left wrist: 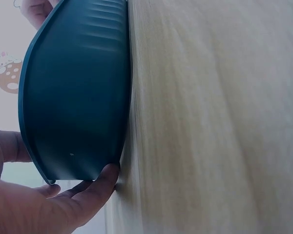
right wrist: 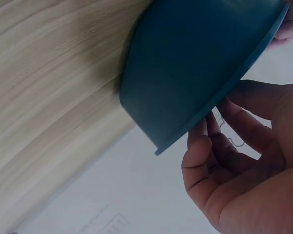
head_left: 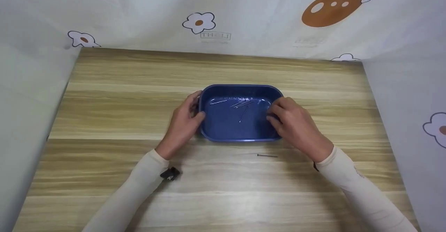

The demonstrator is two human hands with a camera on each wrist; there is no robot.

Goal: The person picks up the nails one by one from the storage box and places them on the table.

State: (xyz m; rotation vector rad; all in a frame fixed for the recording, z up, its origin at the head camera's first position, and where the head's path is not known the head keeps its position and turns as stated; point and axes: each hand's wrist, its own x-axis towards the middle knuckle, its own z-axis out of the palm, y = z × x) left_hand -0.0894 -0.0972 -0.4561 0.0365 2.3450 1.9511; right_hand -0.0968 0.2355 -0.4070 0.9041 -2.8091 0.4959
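Observation:
A blue plastic basin (head_left: 226, 129) with rounded corners stands on the table. Several thin nails (head_left: 241, 103) lie on its floor, mostly toward the far side. My left hand (head_left: 183, 124) grips the basin's left end, the thumb at the rim and the fingers along the outer wall, as the left wrist view shows. At the right end, my right hand (head_left: 296, 122) reaches over the rim with bent fingers (right wrist: 198, 151). Those fingertips are inside the basin, and whatever may be between them is hidden. One nail (head_left: 267, 155) lies on the table in front of the basin.
The wood-grain table (head_left: 122, 103) is bounded at the back by a pale cloth (head_left: 139, 12) with printed flowers, and pale sides rise left and right. A small black object (head_left: 170, 173) sits at the left sleeve's cuff.

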